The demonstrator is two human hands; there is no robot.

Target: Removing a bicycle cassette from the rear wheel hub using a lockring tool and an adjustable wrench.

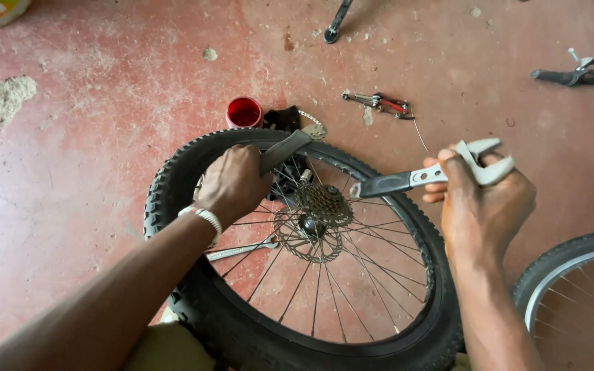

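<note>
A bicycle wheel with a black knobby tyre (173,172) lies flat on the red floor, its sprocket cluster (321,203) and brake disc (297,237) facing up at the hub. My left hand (232,182) grips a flat grey tool handle (283,150) that points toward the hub. Over the right side of the wheel, my right hand (479,199) holds an adjustable wrench (421,177), jaw end in the fist and dark handle aimed at the sprockets. A slim metal spanner (238,251) lies among the spokes.
A small red cup (244,112) and a dark rag (283,118) sit beyond the wheel, with a folding multi-tool (379,103) farther right. A second wheel (572,275) lies at the lower right. A handlebar grip (572,77) shows at the upper right.
</note>
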